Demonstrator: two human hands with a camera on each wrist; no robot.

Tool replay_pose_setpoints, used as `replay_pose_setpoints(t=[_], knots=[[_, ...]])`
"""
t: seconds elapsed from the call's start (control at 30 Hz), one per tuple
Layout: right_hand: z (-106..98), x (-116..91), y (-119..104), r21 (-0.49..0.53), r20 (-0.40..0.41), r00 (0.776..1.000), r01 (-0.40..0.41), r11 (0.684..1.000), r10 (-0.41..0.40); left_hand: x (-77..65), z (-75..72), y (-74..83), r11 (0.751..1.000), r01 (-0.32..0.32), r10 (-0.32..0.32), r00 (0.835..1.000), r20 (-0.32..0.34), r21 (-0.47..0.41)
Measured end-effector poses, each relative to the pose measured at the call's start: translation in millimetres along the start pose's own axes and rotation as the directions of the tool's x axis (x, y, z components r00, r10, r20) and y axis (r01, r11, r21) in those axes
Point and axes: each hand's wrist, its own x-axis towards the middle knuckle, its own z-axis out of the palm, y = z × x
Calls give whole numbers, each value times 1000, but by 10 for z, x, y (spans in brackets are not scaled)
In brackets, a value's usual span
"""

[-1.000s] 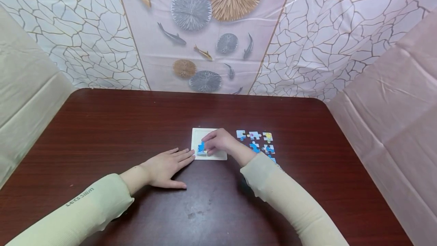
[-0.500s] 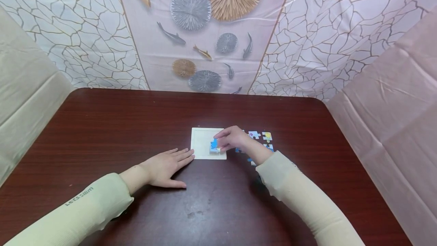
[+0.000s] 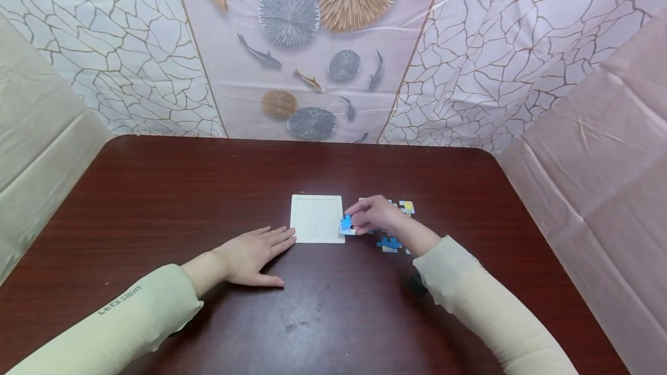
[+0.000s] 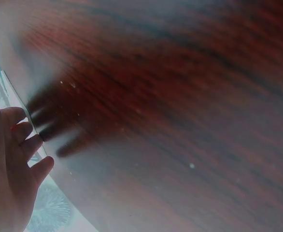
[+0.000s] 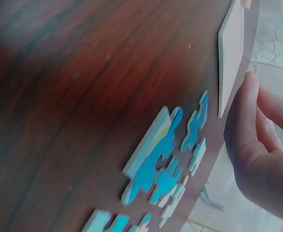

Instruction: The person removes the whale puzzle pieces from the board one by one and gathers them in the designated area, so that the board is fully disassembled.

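Between thumb and fingers, my right hand (image 3: 379, 214) pinches a blue and white jigsaw piece (image 3: 346, 225) at the right edge of a white puzzle tray (image 3: 315, 219). The right wrist view shows this hand (image 5: 257, 145) near the tray (image 5: 228, 58), but the pinched piece is hidden there. My left hand (image 3: 250, 256) lies with straight, spread fingers on the table, fingertips at the tray's lower left corner. It also appears at the left edge of the left wrist view, palm and fingers (image 4: 35, 145) visible. No pieces lie inside the tray.
Several loose jigsaw pieces lie right of the tray, including a blue one (image 3: 388, 244) and one with a yellow sun (image 3: 407, 207). My right hand and forearm partly cover them. The dark red wooden table (image 3: 182, 184) meets a patterned cloth (image 3: 333, 103) at the back.
My right hand has moved right with the jigsaw piece, from over the tray's left part to its right edge. The left hand has stayed in place.
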Motion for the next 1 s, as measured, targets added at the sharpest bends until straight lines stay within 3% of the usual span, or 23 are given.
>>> replay_pose_setpoints(t=[0.37, 0.6, 1.0], knots=[[-132, -117, 160, 8, 33, 998, 45, 999, -45, -3, 12, 4, 1000, 5, -5, 1000, 5, -4], [-205, -173, 228, -16, 23, 1000, -5, 1000, 5, -2, 16, 1, 1000, 4, -4, 1000, 5, -5], [-227, -202, 289, -57, 48, 999, -10, 998, 13, -9, -3, 6, 1000, 4, -4, 1000, 3, 0]])
